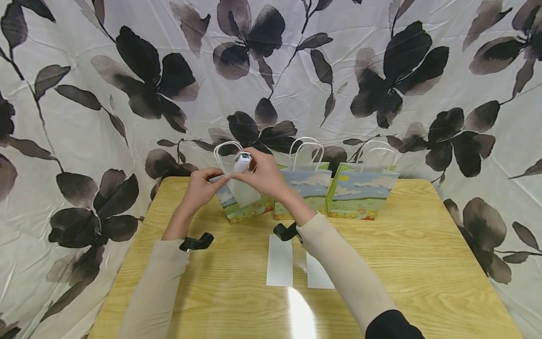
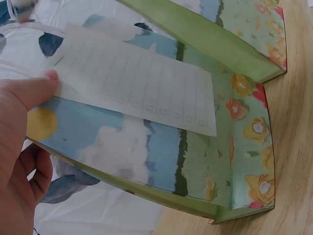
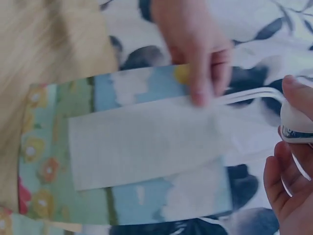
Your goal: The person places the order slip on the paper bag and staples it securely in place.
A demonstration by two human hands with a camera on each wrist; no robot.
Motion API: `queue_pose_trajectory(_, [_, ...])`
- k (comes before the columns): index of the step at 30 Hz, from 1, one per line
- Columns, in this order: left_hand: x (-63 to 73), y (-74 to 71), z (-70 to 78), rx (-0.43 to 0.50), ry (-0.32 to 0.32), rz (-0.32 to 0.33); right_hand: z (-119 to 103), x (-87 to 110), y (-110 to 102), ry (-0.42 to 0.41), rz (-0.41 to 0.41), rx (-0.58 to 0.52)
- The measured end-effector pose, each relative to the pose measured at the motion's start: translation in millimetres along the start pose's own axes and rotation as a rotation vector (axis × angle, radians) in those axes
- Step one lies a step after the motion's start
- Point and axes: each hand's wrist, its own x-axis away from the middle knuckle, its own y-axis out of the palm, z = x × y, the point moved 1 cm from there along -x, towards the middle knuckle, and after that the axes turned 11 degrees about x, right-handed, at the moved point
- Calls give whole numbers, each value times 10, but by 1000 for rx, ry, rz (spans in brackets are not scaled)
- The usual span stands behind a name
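Observation:
My left hand (image 1: 198, 192) pinches the top edge of a paper gift bag (image 1: 233, 215), thumb on the front and fingers behind. A lined paper slip (image 2: 137, 83) lies over the bag's printed sky and meadow, its upper end by the thumb. In the left wrist view, a thin staple (image 2: 59, 60) shows near that end. My right hand (image 1: 267, 173) grips a small white stapler (image 1: 243, 161) above the bag's top, beside the white cord handle (image 3: 252, 95). In the right wrist view the stapler is apart from the slip. The bag tilts on the table.
Two more printed bags, a middle one (image 1: 306, 181) and a right one (image 1: 363, 193), stand upright along the table's back. Two white slips, one left (image 1: 279, 261) and one right (image 1: 318, 273) partly under my right sleeve, lie on the wooden table (image 1: 406, 263). A floral cloth (image 1: 322, 94) hangs behind.

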Motion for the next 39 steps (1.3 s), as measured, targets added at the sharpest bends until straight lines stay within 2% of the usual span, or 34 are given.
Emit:
queue_pose_trajectory(2, [-5, 7, -1, -3, -2, 4, -27, 44, -107, -7, 25, -69])
queue_pose_trajectory(3, [0, 11, 50, 0, -3, 4, -34, 68, -156, -9, 33, -100])
queue_pose_trajectory(8, [-13, -10, 61, -9, -11, 0, -6, 222, -360, 1, 69, -189])
queue_pose_trajectory(10, [-34, -31, 21, -26, -13, -7, 5, 302, -439, 25, 82, -202])
queue_pose_trajectory(14, [-78, -60, 29, -37, -14, -26, 4, 482, -613, 70, 105, -233])
queue_pose_trajectory(22, [-130, -99, -7, -22, -84, -74, 98, 894, -910, 106, 193, -252])
queue_pose_trajectory(32, [-163, -108, 2, -1, -118, -145, 356, 1358, -1025, 227, 212, -260])
queue_pose_trajectory(37, [-135, -84, -22, 28, -158, -126, 454, 1559, -1039, 307, 202, -259])
queue_pose_trajectory(39, [-108, -69, 20, 55, -170, -107, 491, 1641, -1047, 337, 186, -260])
